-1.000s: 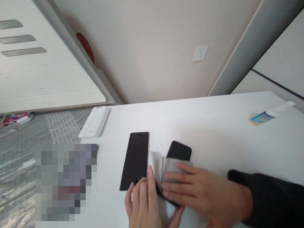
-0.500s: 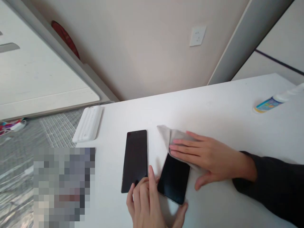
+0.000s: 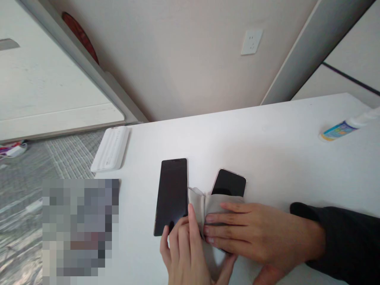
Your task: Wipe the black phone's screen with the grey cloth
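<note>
- The left hand curls narrowly at the near end of a smartphone, seemingly pinching it through a grey cloth.
- The right hand lies across the cloth, pressing it onto the phone; only the phone's far end shows.
- A longer smartphone lies just left on the white worktop.
- A blurred patch hides the near left.

Left hand: gripping the covered lower end of a smartphone.
Right hand: pressing a grey microfiber cloth over the smartphone.
Second smartphone: lying just left of the smartphone on a white table.
Spray bottle: lying well right of the smartphone.
White ribbed case: sitting well left of the smartphone.
</note>
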{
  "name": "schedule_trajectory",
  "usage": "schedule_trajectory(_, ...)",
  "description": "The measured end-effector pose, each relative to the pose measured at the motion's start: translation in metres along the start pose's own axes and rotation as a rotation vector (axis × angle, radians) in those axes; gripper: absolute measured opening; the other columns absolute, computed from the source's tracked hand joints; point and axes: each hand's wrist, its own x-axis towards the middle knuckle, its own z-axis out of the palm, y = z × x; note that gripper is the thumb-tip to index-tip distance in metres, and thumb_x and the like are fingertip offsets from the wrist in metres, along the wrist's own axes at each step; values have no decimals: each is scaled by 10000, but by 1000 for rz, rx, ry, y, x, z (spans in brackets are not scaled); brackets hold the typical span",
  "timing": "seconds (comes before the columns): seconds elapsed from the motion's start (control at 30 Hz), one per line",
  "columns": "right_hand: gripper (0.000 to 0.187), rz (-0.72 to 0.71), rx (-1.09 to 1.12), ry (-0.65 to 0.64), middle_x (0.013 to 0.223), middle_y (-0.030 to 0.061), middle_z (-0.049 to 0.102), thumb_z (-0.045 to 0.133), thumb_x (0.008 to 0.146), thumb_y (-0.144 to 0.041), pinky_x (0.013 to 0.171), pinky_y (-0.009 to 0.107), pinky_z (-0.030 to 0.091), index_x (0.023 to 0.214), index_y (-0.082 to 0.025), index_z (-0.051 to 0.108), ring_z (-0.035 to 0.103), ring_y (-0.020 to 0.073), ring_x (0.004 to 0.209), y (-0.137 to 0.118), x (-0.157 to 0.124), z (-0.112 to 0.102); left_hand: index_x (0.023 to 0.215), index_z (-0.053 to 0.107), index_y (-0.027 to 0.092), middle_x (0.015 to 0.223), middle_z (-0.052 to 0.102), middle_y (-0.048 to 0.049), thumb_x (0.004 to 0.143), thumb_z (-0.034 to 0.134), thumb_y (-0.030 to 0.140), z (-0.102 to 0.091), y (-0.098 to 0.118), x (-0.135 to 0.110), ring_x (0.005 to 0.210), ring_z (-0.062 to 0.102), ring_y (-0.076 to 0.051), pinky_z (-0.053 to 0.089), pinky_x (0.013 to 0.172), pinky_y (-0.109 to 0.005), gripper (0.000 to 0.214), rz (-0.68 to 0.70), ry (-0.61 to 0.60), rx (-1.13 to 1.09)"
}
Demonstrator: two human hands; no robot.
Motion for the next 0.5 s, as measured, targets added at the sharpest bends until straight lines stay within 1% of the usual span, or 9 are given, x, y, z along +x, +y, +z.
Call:
schedule_trajectory(0.03, 790, 11, -15, 10, 1485, 158, 567, 484, 1010, -636, 1281, 423, 212, 1521, -35, 434, 439, 245, 1463, 2, -1, 0, 1591, 131, -25, 1108, 659, -173, 855, 594, 684, 0, 0, 0, 1046, 590, -321, 329, 1068, -521, 1122, 1, 2, -2)
schedule_trajectory(0.1, 783, 110, -96, 56, 1500, 159, 553, 510, 1002, -629, 1276, 479, 208, 1545, -74, 410, 432, 270, 1467, 7, -4, -2, 1595, 119, -15, 1100, 655, -156, 870, 595, 656, -1, 2, 1, 1061, 585, -318, 326, 1082, -518, 1097, -25, -20, -27)
schedule_trajectory(0.17, 830, 167, -140, 82, 1508, 170, 543, 543, 973, -655, 1271, 513, 211, 1550, -76, 402, 426, 298, 1469, 10, -6, -2, 1606, 99, 18, 1115, 649, -142, 883, 601, 630, -5, 5, 2, 1092, 574, -316, 325, 1094, -519, 1072, -68, -55, -63)
schedule_trajectory(0.23, 850, 93, -91, 47, 1491, 170, 560, 544, 964, -671, 1277, 478, 221, 1521, -38, 437, 431, 286, 1466, 7, -5, -1, 1609, 90, 32, 1163, 629, -156, 896, 591, 633, -8, 8, 3, 1128, 554, -322, 331, 1095, -528, 1058, -82, -77, -88)
schedule_trajectory(0.3, 808, -6, -27, 10, 1474, 155, 580, 512, 985, -663, 1284, 426, 214, 1484, -27, 486, 450, 253, 1455, 4, -3, -1, 1607, 87, 29, 1190, 609, -170, 902, 579, 650, -11, 9, 3, 1151, 536, -325, 328, 1101, -536, 1061, -83, -91, -108)
schedule_trajectory(0.33, 763, -15, -28, 4, 1480, 145, 577, 496, 1005, -639, 1286, 419, 206, 1482, -43, 494, 451, 241, 1454, 4, -3, -1, 1607, 84, 27, 1194, 602, -172, 906, 578, 647, -11, 9, 4, 1162, 529, -325, 322, 1107, -537, 1059, -87, -98, -114)
schedule_trajectory(0.4, 700, 52, -92, 24, 1503, 141, 555, 486, 1027, -598, 1285, 459, 192, 1499, -81, 483, 439, 252, 1463, 5, -3, -2, 1606, 77, 25, 1186, 598, -165, 912, 587, 623, -13, 9, 4, 1177, 520, -322, 302, 1124, -537, 1049, -102, -117, -123)
schedule_trajectory(0.47, 734, 100, -145, 48, 1504, 154, 552, 484, 1018, -621, 1280, 493, 192, 1501, -67, 476, 436, 281, 1464, 6, -3, -3, 1604, 74, 15, 1172, 601, -158, 917, 589, 609, -13, 9, 4, 1176, 516, -319, 288, 1132, -533, 1043, -104, -123, -122)
schedule_trajectory(0.5, 762, 74, -137, 39, 1494, 154, 562, 476, 1012, -640, 1281, 488, 195, 1486, -45, 487, 447, 287, 1455, 5, -2, -2, 1603, 76, 10, 1178, 598, -162, 923, 576, 613, -12, 10, 4, 1174, 514, -320, 288, 1131, -531, 1038, -99, -118, -120)
